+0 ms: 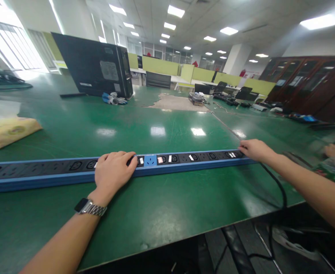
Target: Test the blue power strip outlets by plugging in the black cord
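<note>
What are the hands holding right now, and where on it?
Left hand rests on the power strip near its middle; right hand touches its cable end.

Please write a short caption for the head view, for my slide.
Both hands rest on a long blue power strip on a green table: left hand mid-strip, right hand at its cabled end.

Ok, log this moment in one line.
left hand: on power strip middle | right hand: on its cable end | strip flat on green table
</note>
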